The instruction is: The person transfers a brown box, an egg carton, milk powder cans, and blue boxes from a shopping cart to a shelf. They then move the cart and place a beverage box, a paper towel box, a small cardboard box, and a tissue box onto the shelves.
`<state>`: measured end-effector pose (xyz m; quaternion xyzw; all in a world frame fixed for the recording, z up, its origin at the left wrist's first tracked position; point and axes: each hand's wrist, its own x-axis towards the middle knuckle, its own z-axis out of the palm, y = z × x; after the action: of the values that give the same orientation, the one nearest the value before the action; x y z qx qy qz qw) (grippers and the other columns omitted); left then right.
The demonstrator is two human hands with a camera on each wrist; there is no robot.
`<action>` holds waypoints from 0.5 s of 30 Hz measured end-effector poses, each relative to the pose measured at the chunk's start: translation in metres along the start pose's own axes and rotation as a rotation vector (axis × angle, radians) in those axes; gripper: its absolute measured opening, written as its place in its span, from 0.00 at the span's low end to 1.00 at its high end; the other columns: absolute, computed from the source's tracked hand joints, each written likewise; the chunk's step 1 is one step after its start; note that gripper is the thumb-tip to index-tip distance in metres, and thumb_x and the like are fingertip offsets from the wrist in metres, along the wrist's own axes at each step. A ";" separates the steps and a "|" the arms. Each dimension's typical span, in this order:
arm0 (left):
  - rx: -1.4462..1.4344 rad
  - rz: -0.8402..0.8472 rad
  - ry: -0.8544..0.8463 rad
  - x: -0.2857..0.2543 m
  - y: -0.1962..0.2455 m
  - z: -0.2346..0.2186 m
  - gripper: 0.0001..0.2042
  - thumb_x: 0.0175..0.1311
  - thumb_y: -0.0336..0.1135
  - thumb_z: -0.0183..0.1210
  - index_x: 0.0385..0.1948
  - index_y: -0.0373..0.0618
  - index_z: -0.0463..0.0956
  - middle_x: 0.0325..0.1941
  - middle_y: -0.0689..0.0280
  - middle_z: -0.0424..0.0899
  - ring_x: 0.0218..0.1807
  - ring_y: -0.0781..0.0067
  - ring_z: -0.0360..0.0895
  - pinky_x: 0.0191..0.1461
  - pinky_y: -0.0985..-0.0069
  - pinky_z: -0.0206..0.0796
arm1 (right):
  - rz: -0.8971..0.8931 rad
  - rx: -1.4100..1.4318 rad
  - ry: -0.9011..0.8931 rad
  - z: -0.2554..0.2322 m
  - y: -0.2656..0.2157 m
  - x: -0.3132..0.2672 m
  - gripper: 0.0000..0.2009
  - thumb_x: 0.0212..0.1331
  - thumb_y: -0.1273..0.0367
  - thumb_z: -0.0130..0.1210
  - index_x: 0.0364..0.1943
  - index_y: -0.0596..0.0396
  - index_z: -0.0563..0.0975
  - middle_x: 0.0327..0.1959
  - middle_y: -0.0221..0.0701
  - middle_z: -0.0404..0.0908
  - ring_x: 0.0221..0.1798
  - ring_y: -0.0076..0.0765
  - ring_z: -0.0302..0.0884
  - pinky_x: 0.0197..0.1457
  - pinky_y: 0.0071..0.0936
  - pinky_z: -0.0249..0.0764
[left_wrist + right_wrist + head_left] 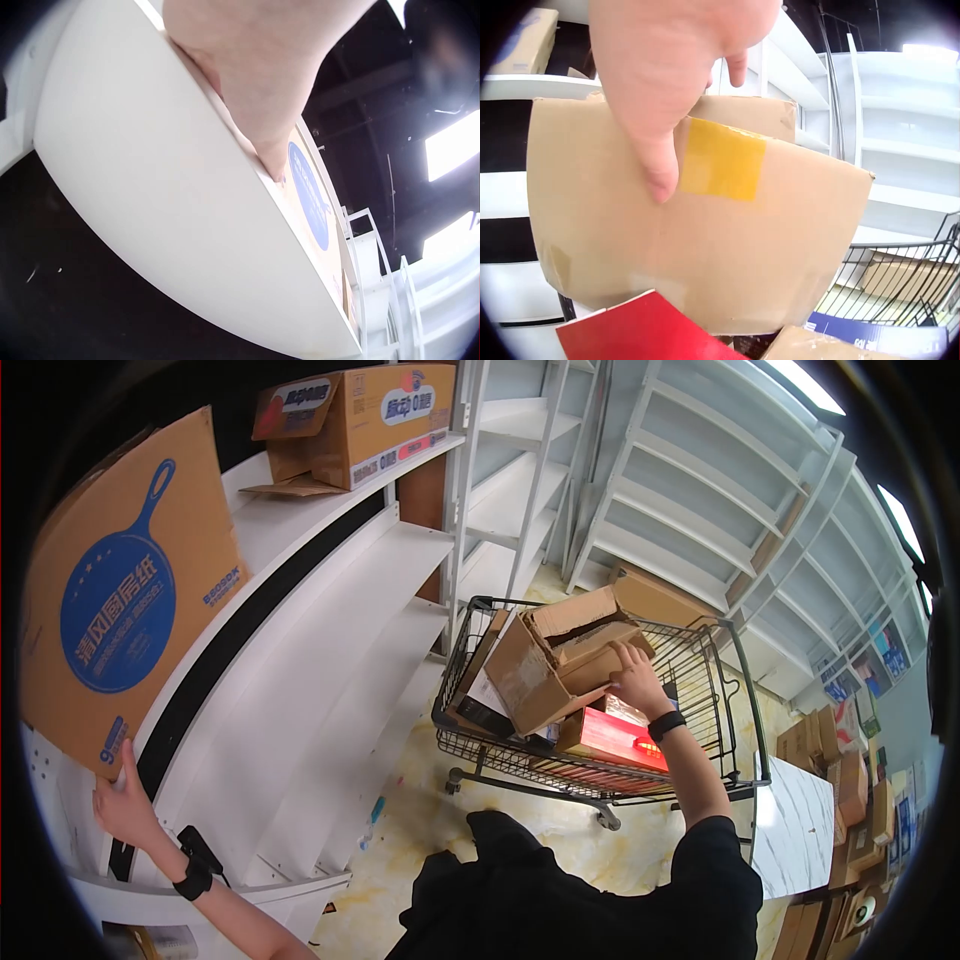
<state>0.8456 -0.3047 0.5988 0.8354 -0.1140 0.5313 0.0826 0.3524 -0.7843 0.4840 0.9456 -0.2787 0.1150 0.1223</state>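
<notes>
In the head view, my right hand grips the near wall of an open cardboard box that sits tilted in a wire shopping cart. The right wrist view shows the thumb flat on the box's outer face, beside a patch of yellow tape; the other fingers reach over its top edge. My left hand is at the bottom corner of a large carton with a blue frying-pan print, on a white shelf. Its thumb is straight and touches the carton; its other fingers are mostly hidden.
Under the tilted box lie a red box and other packages. Another carton stands further along the shelf. White racks line the back. A marble-patterned board and stacked cartons are at the right.
</notes>
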 end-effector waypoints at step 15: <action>-0.084 -0.109 -0.006 -0.001 0.020 -0.015 0.28 0.45 0.56 0.58 0.39 0.37 0.72 0.37 0.58 0.77 0.40 0.59 0.73 0.54 0.65 0.57 | -0.321 0.007 0.145 -0.118 -0.056 0.056 0.05 0.41 0.71 0.53 0.24 0.57 0.74 0.31 0.31 0.74 0.31 0.35 0.74 0.33 0.29 0.71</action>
<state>0.8268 -0.3196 0.6047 0.8377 -0.0907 0.5184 0.1461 0.4114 -0.7318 0.6017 0.9676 -0.1142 0.1631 0.1555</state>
